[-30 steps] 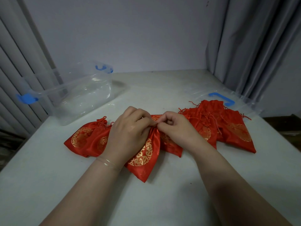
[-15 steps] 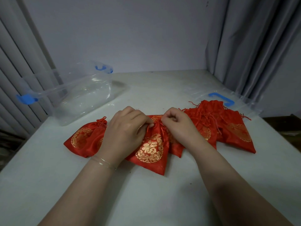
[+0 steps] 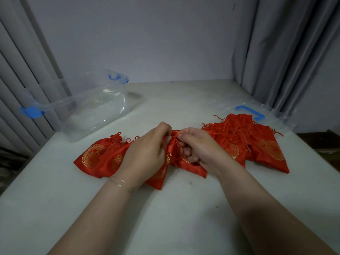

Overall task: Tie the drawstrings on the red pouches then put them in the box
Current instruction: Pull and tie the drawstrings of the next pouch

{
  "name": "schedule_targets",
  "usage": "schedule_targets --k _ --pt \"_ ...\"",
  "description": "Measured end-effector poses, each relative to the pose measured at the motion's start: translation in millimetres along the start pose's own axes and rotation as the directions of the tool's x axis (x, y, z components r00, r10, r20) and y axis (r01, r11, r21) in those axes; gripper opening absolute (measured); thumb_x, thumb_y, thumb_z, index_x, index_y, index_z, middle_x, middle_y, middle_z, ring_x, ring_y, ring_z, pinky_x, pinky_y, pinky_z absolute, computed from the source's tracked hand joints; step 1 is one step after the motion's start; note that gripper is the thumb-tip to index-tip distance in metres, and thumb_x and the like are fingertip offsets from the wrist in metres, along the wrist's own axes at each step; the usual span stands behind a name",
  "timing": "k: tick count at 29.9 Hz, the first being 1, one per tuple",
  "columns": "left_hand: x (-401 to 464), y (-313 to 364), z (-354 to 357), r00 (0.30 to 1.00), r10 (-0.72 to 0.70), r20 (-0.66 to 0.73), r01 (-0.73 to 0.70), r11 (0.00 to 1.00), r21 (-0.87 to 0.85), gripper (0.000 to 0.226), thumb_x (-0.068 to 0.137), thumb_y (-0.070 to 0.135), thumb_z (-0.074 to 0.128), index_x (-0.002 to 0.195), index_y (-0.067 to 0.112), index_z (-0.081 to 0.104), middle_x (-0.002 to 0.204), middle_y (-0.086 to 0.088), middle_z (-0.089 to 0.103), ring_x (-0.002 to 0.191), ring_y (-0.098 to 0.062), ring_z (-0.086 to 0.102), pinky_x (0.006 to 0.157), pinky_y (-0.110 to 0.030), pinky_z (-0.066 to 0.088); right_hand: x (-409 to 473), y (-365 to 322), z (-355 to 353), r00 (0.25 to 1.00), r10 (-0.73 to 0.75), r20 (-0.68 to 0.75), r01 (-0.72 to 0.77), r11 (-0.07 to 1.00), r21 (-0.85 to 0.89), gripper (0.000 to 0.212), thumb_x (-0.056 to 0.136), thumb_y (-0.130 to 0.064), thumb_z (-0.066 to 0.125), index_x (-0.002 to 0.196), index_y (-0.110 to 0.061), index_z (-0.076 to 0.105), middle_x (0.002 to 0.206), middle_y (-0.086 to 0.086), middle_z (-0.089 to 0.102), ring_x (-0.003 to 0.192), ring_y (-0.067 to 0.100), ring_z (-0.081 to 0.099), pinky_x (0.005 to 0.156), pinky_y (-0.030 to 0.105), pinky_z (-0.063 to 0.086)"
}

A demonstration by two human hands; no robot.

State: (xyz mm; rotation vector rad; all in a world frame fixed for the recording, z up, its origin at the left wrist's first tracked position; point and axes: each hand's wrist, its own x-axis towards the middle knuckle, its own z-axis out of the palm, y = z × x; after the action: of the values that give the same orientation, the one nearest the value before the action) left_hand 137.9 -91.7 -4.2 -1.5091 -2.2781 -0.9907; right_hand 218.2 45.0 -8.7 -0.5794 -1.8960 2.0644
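Two hands are seen at work over a white table (image 3: 184, 218), which takes up most of the view. Beyond the left hand, toward the far left, a clear plastic box (image 3: 88, 111) with blue latches is set open on the table, and nothing red is seen inside it. Beyond the right hand, a clear lid (image 3: 257, 111) with a blue handle is laid flat, partly covered by a heap of red pouches (image 3: 257, 144) with loose strings, just to the right of that hand. To the left of the left hand, two more red pouches with gathered necks (image 3: 99, 157) are lying side by side, touching its wrist side. Between the hands, one red pouch (image 3: 191, 166) with gold print is held, its neck bunched up and its body trailing on the table beneath both palms. The left hand (image 3: 147, 155) is curled, its fingertips pinching the red drawstring (image 3: 164, 146) at the neck. The right hand (image 3: 198, 148) is curled too, thumb and fingers nipped on the cord from the other side. A thin bracelet (image 3: 121, 183) is worn on the left wrist.
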Motion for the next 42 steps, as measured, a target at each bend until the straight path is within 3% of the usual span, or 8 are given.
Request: schedule_targets --k 5,9,12,15,20,32,38,42 --pt "-0.2 -6.0 -3.0 0.996 -0.035 0.082 0.045 0.991 -0.126 0.01 0.095 0.024 0.048 0.088 0.027 0.043 0.062 0.007 0.051 0.058 -0.01 0.045 0.061 -0.038 0.043 0.0 7.2 -4.5 0.907 -0.418 0.045 0.299 0.568 -0.767 0.006 0.09 -0.017 0.052 0.09 -0.021 0.048 0.064 -0.009 0.051 0.055 0.006 0.048 0.056 0.033 0.041" --pt "-0.7 -6.2 -3.4 0.996 -0.049 0.075 0.061 0.984 -0.168 0.01 0.096 0.024 0.049 0.088 0.028 0.043 0.059 0.006 0.049 0.056 -0.01 0.043 0.059 -0.039 0.042 0.7 7.1 5.1 0.953 -0.29 -0.088 0.264 0.937 -0.228 0.017 0.089 -0.005 0.047 0.081 -0.02 0.048 0.059 -0.005 0.045 0.045 0.01 0.038 0.041 0.023 0.027" --pt "-0.4 -3.4 -2.3 0.997 -0.041 0.066 0.053 0.98 -0.19 0.008 0.096 0.024 0.049 0.09 0.026 0.044 0.061 0.005 0.05 0.057 -0.011 0.043 0.06 -0.039 0.042 -0.4 1.9 5.7 0.999 -0.007 -0.053 0.018 0.976 0.215 0.019 0.092 -0.007 0.043 0.08 -0.02 0.047 0.064 -0.003 0.043 0.042 0.008 0.034 0.041 0.017 0.016" --pt "-0.6 -2.1 -1.6 0.996 -0.052 0.074 0.067 0.974 -0.214 0.007 0.097 0.025 0.047 0.09 0.026 0.044 0.063 0.003 0.05 0.059 -0.012 0.045 0.062 -0.04 0.043 -0.7 3.6 4.8 0.982 -0.156 -0.103 0.146 0.985 -0.095 0.016 0.094 -0.009 0.046 0.083 -0.021 0.046 0.062 -0.003 0.044 0.04 0.002 0.039 0.04 0.02 0.026" --pt "-0.9 -3.9 -2.7 0.992 -0.08 0.099 0.1 0.971 -0.215 0.008 0.097 0.024 0.046 0.09 0.025 0.044 0.061 0.005 0.049 0.058 -0.01 0.043 0.062 -0.036 0.041 -2.9 5.9 -3.7 0.876 -0.483 0.003 0.298 0.536 -0.79 0.008 0.095 -0.022 0.047 0.102 -0.019 0.046 0.076 -0.011 0.05 0.066 0.013 0.052 0.059 0.034 0.041" --pt "0.2 4.3 -2.7 0.996 -0.087 -0.028 0.068 0.907 -0.416 0.01 0.084 0.02 0.064 0.076 0.018 0.06 0.088 0.005 0.069 0.093 -0.011 0.049 0.077 -0.009 0.033 5.6 11.1 4.4 0.985 -0.169 -0.026 0.153 0.94 -0.305 0.013 0.094 -0.01 0.047 0.087 -0.021 0.047 0.065 0.003 0.049 0.04 0.003 0.047 0.035 0.021 0.038" --pt "6.8 1.7 -4.6 0.929 -0.37 0.027 0.295 0.693 -0.658 0.031 0.09 0.019 0.062 0.066 0.0 0.061 0.066 -0.006 0.062 0.07 -0.015 0.055 0.068 -0.015 0.042 -5.2 6.4 9.6 0.963 -0.27 -0.016 0.26 0.939 -0.224 0.016 0.094 -0.009 0.048 0.086 -0.022 0.045 0.055 0.003 0.047 0.035 0.007 0.043 0.039 0.022 0.037" --pt "7.2 -1.8 -0.7 0.853 -0.506 0.131 0.448 0.58 -0.68 0.035 0.089 0.026 0.063 0.062 0.004 0.063 0.063 -0.004 0.063 0.065 -0.012 0.053 0.063 -0.017 0.041 -9.3 10.6 15.2 0.852 -0.515 0.09 0.48 0.702 -0.526 0.013 0.093 -0.009 0.05 0.092 -0.021 0.047 0.074 -0.013 0.046 0.058 -0.002 0.05 0.056 0.012 0.035"
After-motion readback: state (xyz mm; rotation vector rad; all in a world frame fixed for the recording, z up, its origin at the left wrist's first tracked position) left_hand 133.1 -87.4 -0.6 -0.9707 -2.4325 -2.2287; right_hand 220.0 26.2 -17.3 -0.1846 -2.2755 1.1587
